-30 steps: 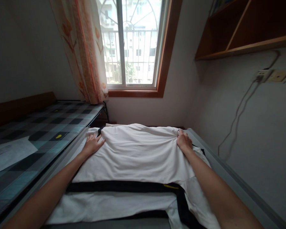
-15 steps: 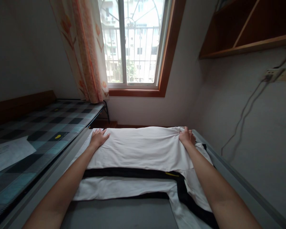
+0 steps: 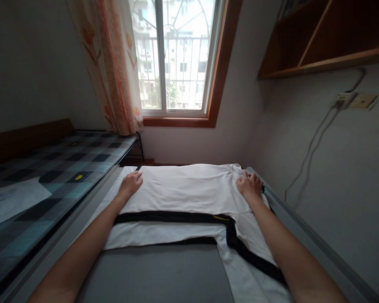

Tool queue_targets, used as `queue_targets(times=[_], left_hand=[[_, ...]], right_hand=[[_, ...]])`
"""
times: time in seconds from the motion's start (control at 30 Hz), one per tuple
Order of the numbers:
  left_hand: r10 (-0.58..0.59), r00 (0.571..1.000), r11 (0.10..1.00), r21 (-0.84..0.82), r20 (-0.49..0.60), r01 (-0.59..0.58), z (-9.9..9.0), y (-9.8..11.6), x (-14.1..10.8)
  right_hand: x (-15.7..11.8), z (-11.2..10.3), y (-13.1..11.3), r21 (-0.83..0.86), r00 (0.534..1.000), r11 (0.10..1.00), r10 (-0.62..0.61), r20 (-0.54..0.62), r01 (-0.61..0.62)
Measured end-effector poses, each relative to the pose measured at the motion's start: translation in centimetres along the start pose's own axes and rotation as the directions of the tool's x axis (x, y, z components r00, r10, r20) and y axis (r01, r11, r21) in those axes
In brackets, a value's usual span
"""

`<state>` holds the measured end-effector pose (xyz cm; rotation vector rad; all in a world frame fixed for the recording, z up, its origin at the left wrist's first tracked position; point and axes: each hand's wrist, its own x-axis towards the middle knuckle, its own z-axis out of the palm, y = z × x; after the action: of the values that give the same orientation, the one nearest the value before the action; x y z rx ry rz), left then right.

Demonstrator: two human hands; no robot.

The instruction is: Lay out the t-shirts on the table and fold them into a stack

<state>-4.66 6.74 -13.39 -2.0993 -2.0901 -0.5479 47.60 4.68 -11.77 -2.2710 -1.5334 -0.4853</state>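
Note:
A white shirt (image 3: 183,189) with black stripes and a small yellow mark lies folded lengthwise across a grey surface (image 3: 158,273). At its far left end, my left hand (image 3: 132,183) has its fingers curled on the cloth. My right hand (image 3: 249,184) grips the shirt near the far right corner, where the fabric puckers; part of its fingers is hidden behind the hand. A white sleeve (image 3: 246,269) with a black stripe runs toward me on the right, partly under my forearm.
On the left is a checked mattress (image 3: 91,155) with a paper sheet (image 3: 12,200) on it. A window (image 3: 177,63) and a patterned curtain (image 3: 113,71) are ahead. On the right wall are a wooden shelf (image 3: 328,63) and a socket with a hanging cable (image 3: 306,151).
The shirt's near edges have shifted away from me, baring more grey surface. My left fingers have drawn closer together, and my right hand has shifted slightly on the corner. The view has turned a little.

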Motion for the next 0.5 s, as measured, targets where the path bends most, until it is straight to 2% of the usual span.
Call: queue_targets(times=[0.3,0.5], left_hand=[[0.08,0.995,0.996,0.024,0.054,-0.081,-1.7,1.5,-4.6],[0.158,0.984,0.986,-0.074,0.078,-0.152,-2.6,1.5,-8.0]], right_hand=[[-3.3,-1.0,2.1,0.022,1.0,0.999,-0.03,0.005,0.03],[-5.2,-2.0,3.5,0.058,0.999,0.998,-0.008,0.054,0.004]])
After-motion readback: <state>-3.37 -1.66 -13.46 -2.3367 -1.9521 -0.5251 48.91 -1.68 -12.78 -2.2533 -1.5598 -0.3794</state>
